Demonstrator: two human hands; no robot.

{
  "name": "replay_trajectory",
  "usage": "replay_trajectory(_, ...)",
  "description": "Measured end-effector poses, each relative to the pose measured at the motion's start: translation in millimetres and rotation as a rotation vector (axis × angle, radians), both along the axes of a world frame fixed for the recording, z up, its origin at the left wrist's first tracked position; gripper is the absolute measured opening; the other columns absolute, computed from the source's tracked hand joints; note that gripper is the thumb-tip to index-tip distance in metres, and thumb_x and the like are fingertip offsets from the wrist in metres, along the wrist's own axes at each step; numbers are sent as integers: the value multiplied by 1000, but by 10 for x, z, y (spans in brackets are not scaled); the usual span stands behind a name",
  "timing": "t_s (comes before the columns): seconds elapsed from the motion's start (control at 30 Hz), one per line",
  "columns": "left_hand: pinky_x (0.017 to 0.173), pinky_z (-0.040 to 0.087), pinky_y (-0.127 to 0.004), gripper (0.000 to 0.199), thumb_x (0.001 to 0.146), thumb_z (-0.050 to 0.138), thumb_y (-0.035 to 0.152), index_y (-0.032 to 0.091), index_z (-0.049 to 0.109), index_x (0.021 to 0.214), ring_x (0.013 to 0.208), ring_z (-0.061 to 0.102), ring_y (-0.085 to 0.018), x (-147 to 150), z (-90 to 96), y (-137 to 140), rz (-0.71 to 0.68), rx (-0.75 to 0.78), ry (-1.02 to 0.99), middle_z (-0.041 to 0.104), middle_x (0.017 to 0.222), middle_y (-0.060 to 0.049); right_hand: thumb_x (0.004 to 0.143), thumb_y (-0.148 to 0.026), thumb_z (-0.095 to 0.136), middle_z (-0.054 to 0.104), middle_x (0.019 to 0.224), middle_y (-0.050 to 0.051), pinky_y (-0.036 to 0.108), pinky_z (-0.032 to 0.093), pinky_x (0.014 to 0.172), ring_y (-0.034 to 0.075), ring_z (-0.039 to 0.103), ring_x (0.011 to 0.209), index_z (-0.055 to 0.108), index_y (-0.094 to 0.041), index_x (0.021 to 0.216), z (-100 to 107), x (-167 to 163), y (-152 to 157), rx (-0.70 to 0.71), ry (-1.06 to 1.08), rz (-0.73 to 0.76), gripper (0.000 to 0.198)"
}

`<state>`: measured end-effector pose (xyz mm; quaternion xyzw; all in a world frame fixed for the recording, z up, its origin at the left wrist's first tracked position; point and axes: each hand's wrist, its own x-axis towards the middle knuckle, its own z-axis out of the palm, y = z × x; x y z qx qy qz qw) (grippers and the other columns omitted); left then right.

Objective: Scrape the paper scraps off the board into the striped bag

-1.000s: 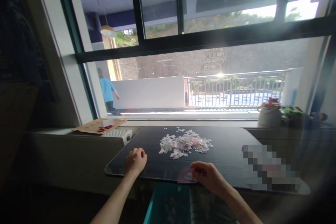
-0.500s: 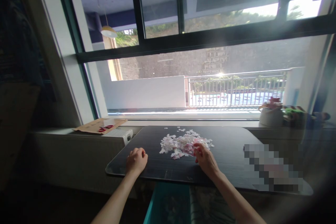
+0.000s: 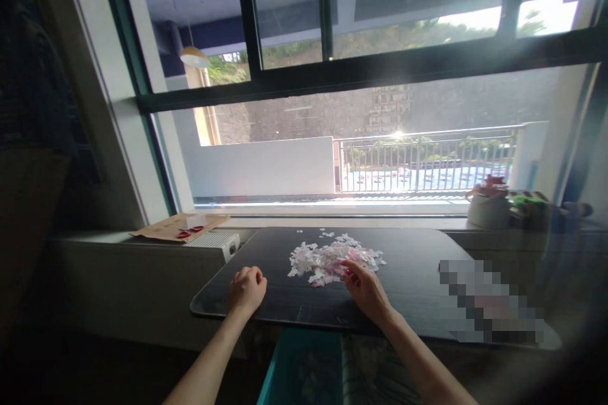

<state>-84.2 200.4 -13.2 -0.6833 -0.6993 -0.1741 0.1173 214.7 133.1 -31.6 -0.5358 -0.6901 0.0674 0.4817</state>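
Note:
A loose heap of small white and pinkish paper scraps (image 3: 313, 261) lies on a dark tabletop (image 3: 408, 291). My right hand (image 3: 365, 288) is at the near right side of the heap, its index finger stretched out over the scraps and the other fingers bent and apart. No scrap shows clearly in it. Left of the heap, my left hand (image 3: 247, 288) rests near the table's front edge, fingers curled closed. What that fist holds, if anything, is hidden.
Red-handled scissors (image 3: 190, 231) lie on brown paper (image 3: 161, 228) on the left sill. A teal bin (image 3: 278, 370) stands below the front edge. A pale pot (image 3: 488, 210) sits on the right sill. A blurred-out patch covers something at the table's right.
My right hand has shifted slightly left over the heap, and its index finger has straightened out. My left hand stays where it was.

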Motion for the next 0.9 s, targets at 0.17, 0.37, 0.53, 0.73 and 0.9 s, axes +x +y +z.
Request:
replay_trajectory(0.17,80,49,-39,15,93,57,29,15,62,93,93,59,-20,-3,-3,6,-4,-1,-7,62,100,-5,80,-23,49,70,75,3,26,48,65,16,61,63,69,-20,107,8,15,-25,-5,-20,-23,34)
replay_trajectory(0.37,80,49,-39,16,93,57,30,15,62,93,92,59,-20,-10,-12,0,-12,-5,-11,62,100,-5,83,-24,46,71,79,3,24,48,64,15,61,63,66,-19,112,33,-86,1,-5,-42,6,36)
replay_trajectory(0.53,79,49,-38,16,93,57,30,15,62,93,92,59,-20,-6,-10,2,-10,-3,-8,62,99,-5,80,-22,49,71,78,2,24,47,66,15,62,65,69,-22,108,64,-172,58,-4,-91,10,35)
replay_trajectory(0.73,80,50,-39,15,93,58,29,15,63,95,93,60,-20,2,-8,5,-4,-2,-4,62,100,-5,80,-23,45,70,84,6,28,45,65,19,62,67,65,-20,112,66,188,-7,-25,-71,-209,39)
replay_trajectory(0.9,80,51,-39,15,93,58,29,15,63,95,92,60,-20,-4,-12,0,-2,-1,2,63,100,-5,78,-24,47,69,76,2,27,44,63,17,61,63,67,-21,108,51,336,-77,-38,-72,-206,36)
